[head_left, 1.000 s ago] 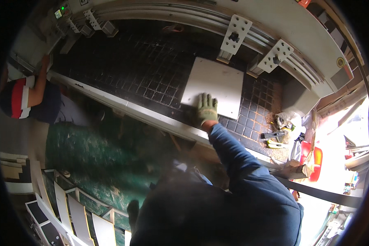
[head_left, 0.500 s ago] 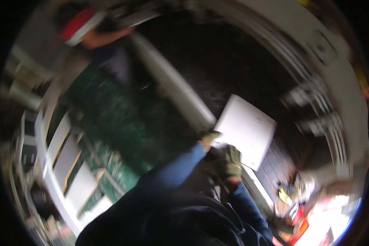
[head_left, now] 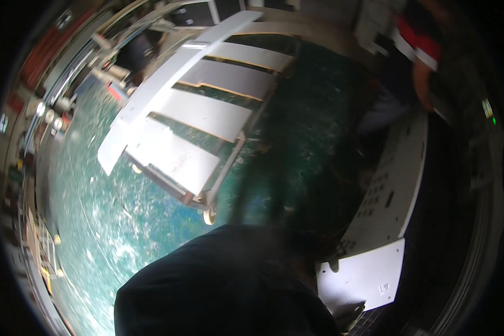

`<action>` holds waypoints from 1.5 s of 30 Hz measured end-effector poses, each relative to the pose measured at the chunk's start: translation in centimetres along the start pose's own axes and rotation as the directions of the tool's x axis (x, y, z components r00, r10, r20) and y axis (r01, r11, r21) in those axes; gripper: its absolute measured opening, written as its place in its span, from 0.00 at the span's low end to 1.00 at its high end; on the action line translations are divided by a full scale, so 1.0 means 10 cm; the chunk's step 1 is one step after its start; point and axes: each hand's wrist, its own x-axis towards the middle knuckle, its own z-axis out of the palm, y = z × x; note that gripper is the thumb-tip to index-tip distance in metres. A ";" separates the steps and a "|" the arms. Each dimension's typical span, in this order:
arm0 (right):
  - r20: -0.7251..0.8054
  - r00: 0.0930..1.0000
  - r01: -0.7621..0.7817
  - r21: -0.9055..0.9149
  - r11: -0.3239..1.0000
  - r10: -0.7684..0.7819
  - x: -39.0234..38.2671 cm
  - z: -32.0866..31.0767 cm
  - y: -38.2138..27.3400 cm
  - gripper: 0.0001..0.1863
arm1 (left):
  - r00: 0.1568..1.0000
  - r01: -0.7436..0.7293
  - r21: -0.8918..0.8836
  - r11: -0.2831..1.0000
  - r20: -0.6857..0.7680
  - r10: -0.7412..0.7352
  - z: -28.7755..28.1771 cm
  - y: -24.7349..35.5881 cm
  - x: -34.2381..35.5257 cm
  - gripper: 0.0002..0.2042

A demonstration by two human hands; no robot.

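A white rectangular panel with small holes near its edges and a small printed label lies at the lower right. My left hand, in a glove, grips its upper left edge, with the thumb over the top face. At the panel's near edge, my right hand holds on; it is dark and partly hidden by my sleeve and body. Beyond the panel's far edge a long pale board with rows of dark holes and slots stretches away. Dark slats show beneath the near end of the white panel.
To the left stands a wheeled cart bearing several white boards, with one long board across their ends. A person in a red, white and dark shirt stands at the far right beside the long pale board. The floor is green and scuffed.
My view has swung left, bringing the cart to the middle and shifting the white panel to the lower right. Both hands stay on the panel. The other person now appears at the upper right.
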 end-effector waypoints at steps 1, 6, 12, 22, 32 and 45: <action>0.170 0.983 -0.105 0.224 0.969 0.067 0.11 0.18 -0.07 0.27 | 0.999 0.016 -0.009 1.000 -0.042 -0.017 -0.07 -0.05 -0.28 0.28; 0.576 0.808 0.070 0.119 0.990 -0.127 0.11 1.52 -0.77 0.25 | 0.914 -0.037 -0.044 0.998 -0.405 0.016 -0.01 -0.95 -1.58 0.31; 0.570 0.821 0.000 0.020 1.000 -0.012 -1.07 3.18 -1.20 0.22 | 0.739 0.160 -0.425 0.891 -0.547 -0.394 0.02 -1.36 -3.17 0.33; 0.918 0.382 0.636 -0.175 0.752 -0.110 -1.99 5.12 -1.39 0.33 | 0.283 -0.543 -0.735 0.406 -0.615 -0.736 0.78 -2.71 -4.89 0.24; 0.976 0.179 0.559 -0.202 0.805 0.121 -2.87 6.09 -1.54 0.30 | -0.030 -0.892 -0.310 0.329 -0.687 -0.726 0.68 -3.11 -6.40 0.23; 0.763 0.363 0.548 -0.639 0.539 0.535 -4.13 6.11 -1.26 0.28 | -0.062 -0.965 -0.185 0.186 -0.529 -0.846 0.09 -5.64 -7.91 0.18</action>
